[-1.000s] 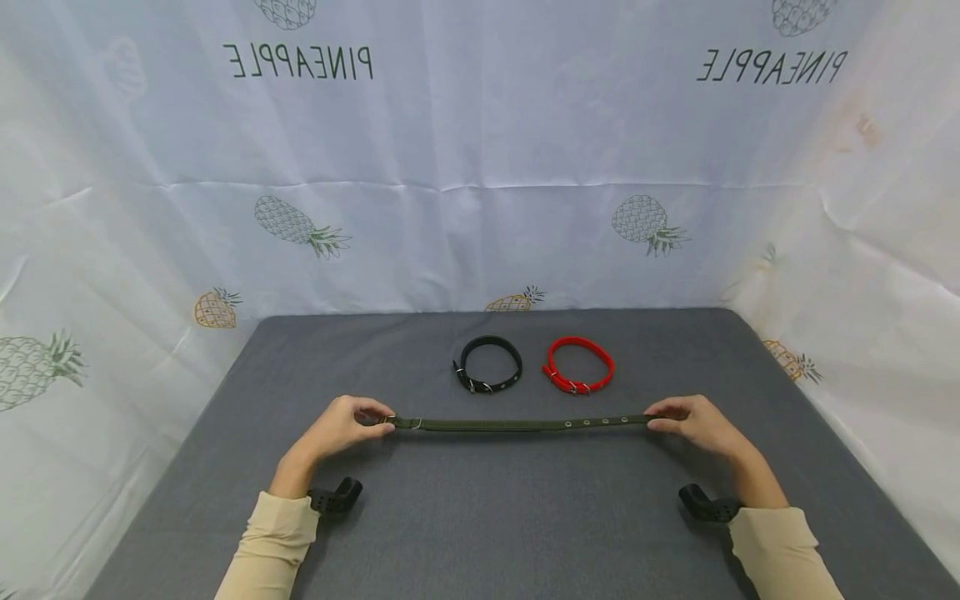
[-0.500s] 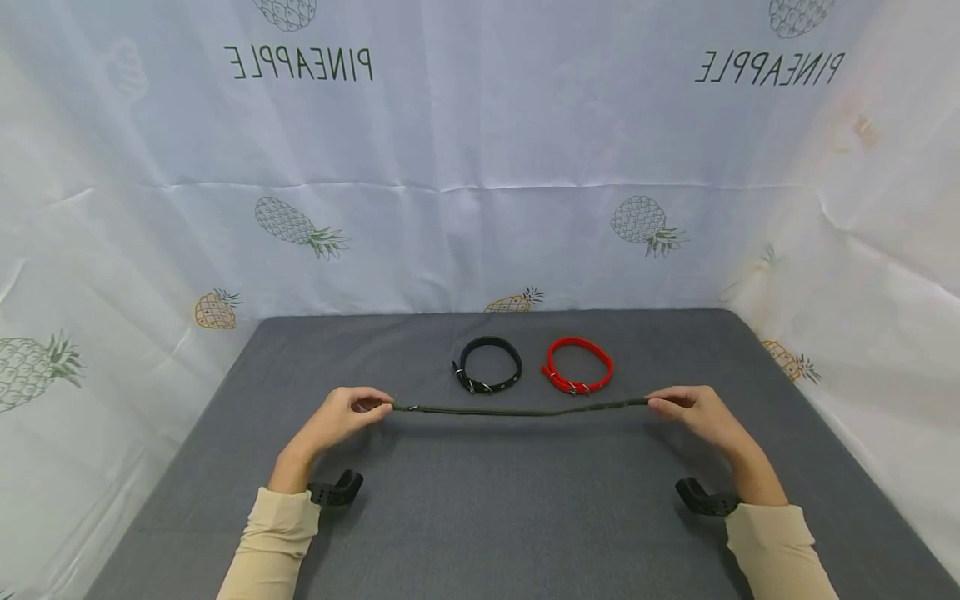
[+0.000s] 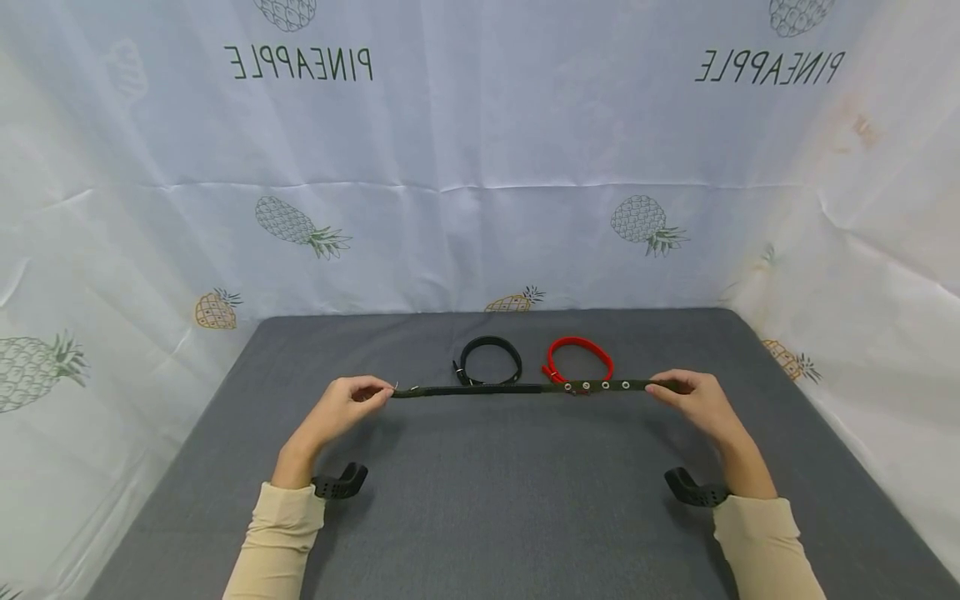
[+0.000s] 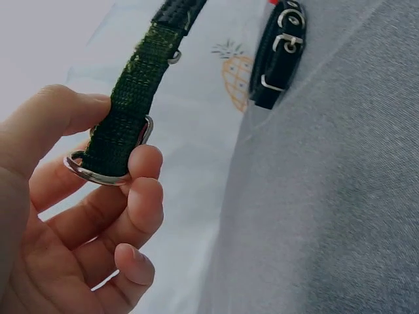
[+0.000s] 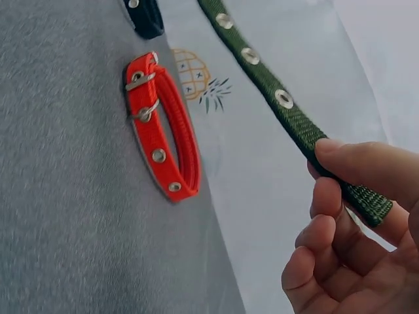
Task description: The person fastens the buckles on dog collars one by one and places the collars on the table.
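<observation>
A green webbing collar (image 3: 480, 389) is stretched lengthwise between both hands, raised above the table. My left hand (image 3: 343, 412) pinches its buckle end; in the left wrist view the metal buckle (image 4: 98, 173) shows by the fingertips, and a dark padded strip (image 4: 177, 13) lines the strap. With thumb and fingers, my right hand (image 3: 697, 404) pinches the other end, close to a row of metal eyelets (image 5: 283, 99). Behind the strap, a black collar (image 3: 491, 339) and a red collar (image 3: 581, 341) lie buckled into loops, their front edges partly covered by it in the head view.
The grey cloth-covered table (image 3: 517, 508) reaches back to a white curtain (image 3: 465, 142) printed with pineapples, which also hangs at both sides. Each wrist wears a black camera mount, the left mount (image 3: 341, 482) and the right mount (image 3: 693, 487).
Both hands have risen with the green collar, which now overlaps the fronts of the two looped collars in the head view. Its strap has turned, showing the dark padded side.
</observation>
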A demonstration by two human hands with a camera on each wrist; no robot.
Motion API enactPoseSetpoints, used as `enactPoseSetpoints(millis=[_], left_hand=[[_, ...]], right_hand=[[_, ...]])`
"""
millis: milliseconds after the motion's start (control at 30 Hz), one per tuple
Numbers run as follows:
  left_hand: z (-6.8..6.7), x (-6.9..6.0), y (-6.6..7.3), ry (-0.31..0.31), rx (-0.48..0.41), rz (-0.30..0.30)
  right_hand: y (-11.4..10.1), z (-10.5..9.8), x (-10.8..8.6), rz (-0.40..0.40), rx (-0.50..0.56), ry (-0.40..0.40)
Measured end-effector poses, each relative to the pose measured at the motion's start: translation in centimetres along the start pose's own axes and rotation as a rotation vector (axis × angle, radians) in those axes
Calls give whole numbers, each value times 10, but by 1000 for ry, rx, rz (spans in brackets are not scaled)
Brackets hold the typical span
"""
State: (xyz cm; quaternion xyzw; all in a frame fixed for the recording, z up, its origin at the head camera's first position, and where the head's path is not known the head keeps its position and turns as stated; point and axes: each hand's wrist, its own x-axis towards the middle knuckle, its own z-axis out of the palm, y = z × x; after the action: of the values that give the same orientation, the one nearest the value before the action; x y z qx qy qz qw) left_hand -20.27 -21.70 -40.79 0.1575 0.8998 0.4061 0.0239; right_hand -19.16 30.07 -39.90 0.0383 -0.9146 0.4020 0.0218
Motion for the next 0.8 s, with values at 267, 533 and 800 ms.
enactPoseSetpoints(millis=[267, 533, 800], left_hand=[[3, 7, 6, 46, 20, 53], [7, 12, 17, 119, 33, 99], [12, 19, 30, 224, 31, 206]], right_hand=[[-11, 5, 2, -25, 22, 55], [-22, 11, 4, -77, 84, 112], [-35, 23, 8, -194, 330, 133]])
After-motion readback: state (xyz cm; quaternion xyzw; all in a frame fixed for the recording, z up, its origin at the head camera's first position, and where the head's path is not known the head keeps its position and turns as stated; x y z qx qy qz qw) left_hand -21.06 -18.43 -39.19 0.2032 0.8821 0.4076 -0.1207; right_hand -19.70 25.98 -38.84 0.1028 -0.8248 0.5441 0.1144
